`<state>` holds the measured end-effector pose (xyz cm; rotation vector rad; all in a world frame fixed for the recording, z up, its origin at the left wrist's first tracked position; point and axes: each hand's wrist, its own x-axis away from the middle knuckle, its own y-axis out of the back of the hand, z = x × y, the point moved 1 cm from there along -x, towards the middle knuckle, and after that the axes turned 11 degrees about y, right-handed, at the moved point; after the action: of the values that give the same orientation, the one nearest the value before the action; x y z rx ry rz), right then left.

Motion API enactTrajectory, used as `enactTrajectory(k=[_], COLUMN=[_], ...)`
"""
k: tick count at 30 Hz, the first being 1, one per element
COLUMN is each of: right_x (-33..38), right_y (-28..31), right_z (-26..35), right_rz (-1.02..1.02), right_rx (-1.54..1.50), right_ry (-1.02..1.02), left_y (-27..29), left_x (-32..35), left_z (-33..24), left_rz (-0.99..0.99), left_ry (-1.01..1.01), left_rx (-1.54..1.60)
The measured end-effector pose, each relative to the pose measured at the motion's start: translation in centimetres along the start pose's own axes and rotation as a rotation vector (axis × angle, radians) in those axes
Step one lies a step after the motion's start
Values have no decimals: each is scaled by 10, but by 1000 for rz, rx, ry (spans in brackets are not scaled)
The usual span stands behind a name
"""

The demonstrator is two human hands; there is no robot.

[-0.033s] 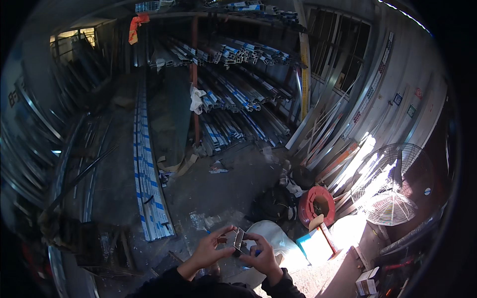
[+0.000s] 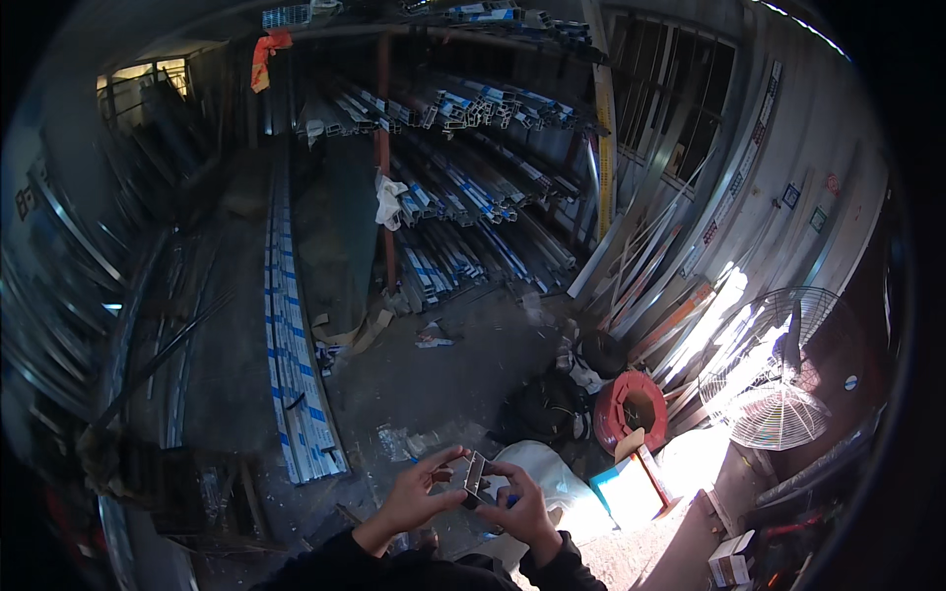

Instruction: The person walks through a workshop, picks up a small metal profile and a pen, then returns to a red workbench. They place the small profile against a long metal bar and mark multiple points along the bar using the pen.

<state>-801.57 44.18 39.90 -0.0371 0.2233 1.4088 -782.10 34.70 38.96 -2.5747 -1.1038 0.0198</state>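
- Fingers of both your hands are pinched on one small thing: your left hand [image 2: 414, 497] takes the near-left edge between thumb and fingertips, and your right hand [image 2: 517, 512] curls round its right side.
- What you hold is a short metal profile piece [image 2: 476, 480], a small boxy offcut with an open hollow face, raised in front of your chest over the dusty floor [image 2: 463, 364].
- Judging by the grip, you are at the inspecting or turning step: the piece is held up for a look, not set down or fitted to anything.
- Any next move, as far as I can judge, calls for a steady two-hand pinch and care with the cut ends, which may be sharp; I cannot tell how clean they are.
- Just beyond your hands lies a white sack [image 2: 552, 478], with a red hose coil [image 2: 631, 409] further right and a standing wire-guard fan [image 2: 778, 379] in the sun patch.
- Ahead, long aluminium profiles [image 2: 296, 345] lie on the ground, and more fill the storage rack [image 2: 473, 187].
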Motion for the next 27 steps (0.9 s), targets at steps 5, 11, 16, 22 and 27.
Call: enactTrajectory(k=[5,11,16,22,27], right_x=[-110,-247,-395,-526,-615], right_y=[30,68,119,167,204], right_z=[-24,-76,-103,-115,-135], right_rz=[-4,28,97,201,100], right_rx=[-119,-336,-270,-250,-198], right_ry=[64,115,192,142,129], left_y=[25,64,94,126,143], left_x=[-97,-229,-366,-493,-598], left_z=[-40,-57,-87,-117,-132], left_rz=[-44,-106,-159,-171,-137], left_ry=[-22,-49,-110,-178,-173], left_rx=[-30,-21,17,68,37])
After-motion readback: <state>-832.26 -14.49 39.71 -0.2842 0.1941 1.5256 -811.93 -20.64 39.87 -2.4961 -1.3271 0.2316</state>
